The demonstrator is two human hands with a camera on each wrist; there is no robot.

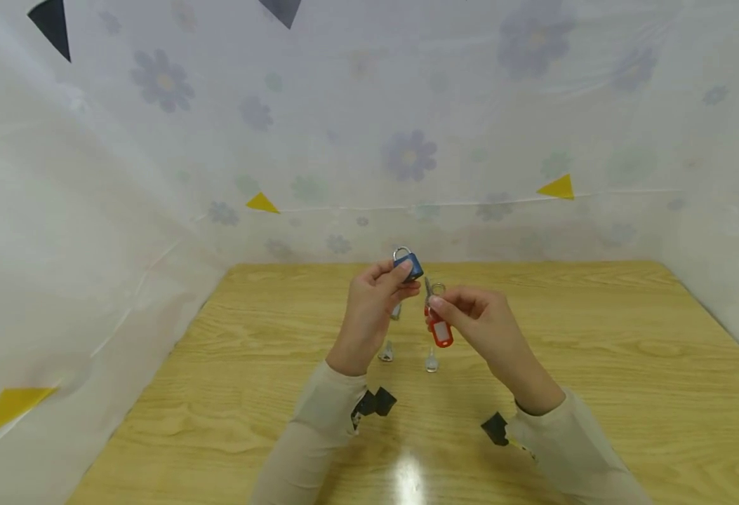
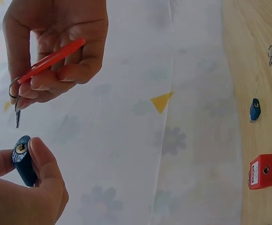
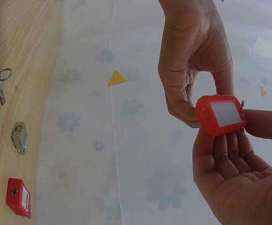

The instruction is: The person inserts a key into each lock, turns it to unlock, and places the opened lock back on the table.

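Observation:
My left hand pinches a small blue padlock with a silver shackle, held up above the wooden table. In the left wrist view the blue padlock has its keyhole turned toward the key. My right hand pinches that key by its ring. A red tag hangs from the ring, seen broadside as the red tag in the right wrist view. The key tip is just right of the lock, a small gap apart.
On the table below the hands lie small silver padlocks. The wrist views also show a loose key, a silver padlock, a red padlock and another blue padlock. Flowered white sheeting walls the table.

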